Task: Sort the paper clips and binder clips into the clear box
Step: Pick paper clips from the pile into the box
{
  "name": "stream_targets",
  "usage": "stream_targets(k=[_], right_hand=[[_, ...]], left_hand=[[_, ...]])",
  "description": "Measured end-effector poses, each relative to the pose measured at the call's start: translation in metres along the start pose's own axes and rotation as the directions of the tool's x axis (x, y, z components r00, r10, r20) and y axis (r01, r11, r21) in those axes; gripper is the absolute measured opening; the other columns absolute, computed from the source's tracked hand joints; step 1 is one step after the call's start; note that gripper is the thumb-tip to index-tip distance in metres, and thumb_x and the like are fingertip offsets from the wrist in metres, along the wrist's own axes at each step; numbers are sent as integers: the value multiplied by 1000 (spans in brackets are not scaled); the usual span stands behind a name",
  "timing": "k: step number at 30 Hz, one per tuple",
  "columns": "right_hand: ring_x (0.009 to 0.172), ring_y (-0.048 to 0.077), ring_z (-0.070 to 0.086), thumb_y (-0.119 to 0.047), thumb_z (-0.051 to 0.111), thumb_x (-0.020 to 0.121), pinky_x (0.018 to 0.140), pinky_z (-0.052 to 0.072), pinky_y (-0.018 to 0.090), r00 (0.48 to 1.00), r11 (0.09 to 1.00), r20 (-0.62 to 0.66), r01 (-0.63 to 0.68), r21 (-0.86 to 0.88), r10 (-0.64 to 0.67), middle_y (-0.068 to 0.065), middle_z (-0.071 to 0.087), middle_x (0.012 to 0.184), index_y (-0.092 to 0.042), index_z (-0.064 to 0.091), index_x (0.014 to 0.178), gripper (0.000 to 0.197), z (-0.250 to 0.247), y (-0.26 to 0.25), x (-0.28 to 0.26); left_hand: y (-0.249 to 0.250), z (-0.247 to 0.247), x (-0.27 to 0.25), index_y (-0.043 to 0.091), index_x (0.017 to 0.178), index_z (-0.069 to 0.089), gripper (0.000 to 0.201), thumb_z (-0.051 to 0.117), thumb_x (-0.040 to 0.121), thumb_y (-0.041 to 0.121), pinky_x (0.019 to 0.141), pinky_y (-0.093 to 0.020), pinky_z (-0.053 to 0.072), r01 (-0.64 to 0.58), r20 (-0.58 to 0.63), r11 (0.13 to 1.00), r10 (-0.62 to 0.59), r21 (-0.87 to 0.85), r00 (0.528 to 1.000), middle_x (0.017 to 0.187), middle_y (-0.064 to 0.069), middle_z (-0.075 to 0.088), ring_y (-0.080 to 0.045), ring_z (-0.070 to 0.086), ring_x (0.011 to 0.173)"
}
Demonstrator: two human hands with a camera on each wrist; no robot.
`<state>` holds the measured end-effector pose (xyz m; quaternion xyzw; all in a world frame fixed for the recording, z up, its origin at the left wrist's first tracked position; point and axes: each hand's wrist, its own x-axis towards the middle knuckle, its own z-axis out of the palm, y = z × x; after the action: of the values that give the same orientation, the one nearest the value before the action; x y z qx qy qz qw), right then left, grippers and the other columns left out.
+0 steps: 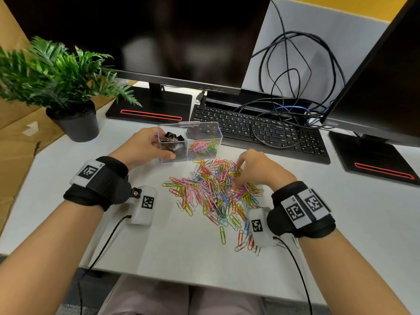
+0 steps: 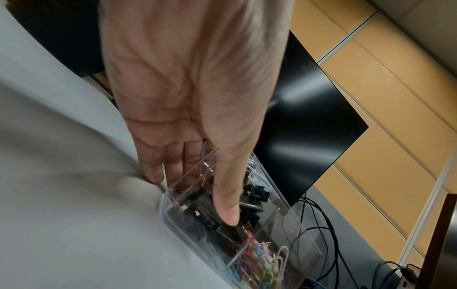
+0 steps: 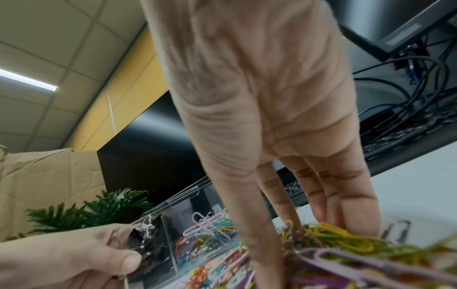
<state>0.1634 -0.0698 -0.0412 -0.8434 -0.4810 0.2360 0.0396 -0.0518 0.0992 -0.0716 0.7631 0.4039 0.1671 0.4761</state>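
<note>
Left hand (image 1: 145, 146) grips clear box (image 1: 204, 133); right hand (image 1: 259, 169) fingers curled into paper clips (image 1: 204, 192) beside it.

I see the clear box (image 1: 213, 135) standing upright on the desk, lid open at the back, split into two compartments: the left one holds black binder clips (image 1: 173, 138), the right one a heap of coloured paper clips (image 1: 203, 148). Just in front of the box, and touching its right compartment's near wall, a wide loose pile of paper clips (image 1: 211, 192) in pink, yellow, green, blue, orange, purple and white lies spread flat, with a few strays (image 1: 223, 235) trailing toward the near edge.
</note>
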Motion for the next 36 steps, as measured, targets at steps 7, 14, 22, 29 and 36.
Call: stream_targets(k=[7, 14, 22, 29, 36], right_hand=[[72, 22, 57, -6, 82, 71, 64, 45, 27, 999, 1000, -37, 6, 17, -5, 8, 62, 87, -4, 71, 93, 24, 0, 0, 6], [63, 17, 56, -7, 82, 71, 63, 45, 25, 992, 996, -126, 8, 90, 4, 9, 67, 75, -4, 78, 84, 15, 0, 8, 15], [57, 23, 63, -1, 79, 73, 71, 56, 31, 964, 964, -263, 48, 263, 24, 9, 66, 63, -4, 78, 77, 6, -9, 14, 20], [62, 27, 65, 2, 77, 73, 63, 59, 31, 914, 848, -406, 205, 488, 13, 18, 70, 69, -7, 77, 74, 9, -29, 10, 19], [64, 26, 68, -1, 78, 74, 72, 61, 39, 862, 733, -507, 350, 583, -8, 16, 70, 74, -7, 76, 77, 8, -50, -18, 32]], left_hand=[[2, 1, -1, 20, 83, 58, 31, 83, 71, 7, 90, -43, 49, -9, 0, 1000, 9, -6, 1000, 93, -12, 71, -29, 65, 87], [0, -1, -1, 18, 79, 57, 31, 84, 69, 5, 84, -41, 49, -22, 2, 1000, 23, -20, 1000, 91, -16, 70, -25, 62, 81], [1, 0, -2, 16, 82, 58, 30, 83, 70, 3, 82, -38, 49, -20, 10, 999, 20, -37, 1000, 92, -14, 71, -25, 63, 81], [-1, -1, -1, 18, 83, 59, 31, 83, 71, 4, 82, -38, 49, -20, 11, 999, 21, -45, 1000, 88, -10, 71, -24, 63, 81], [-1, 0, 0, 17, 85, 59, 30, 83, 71, 5, 79, -34, 50, -23, 19, 999, 24, -42, 1000, 87, -7, 71, -24, 66, 83]])
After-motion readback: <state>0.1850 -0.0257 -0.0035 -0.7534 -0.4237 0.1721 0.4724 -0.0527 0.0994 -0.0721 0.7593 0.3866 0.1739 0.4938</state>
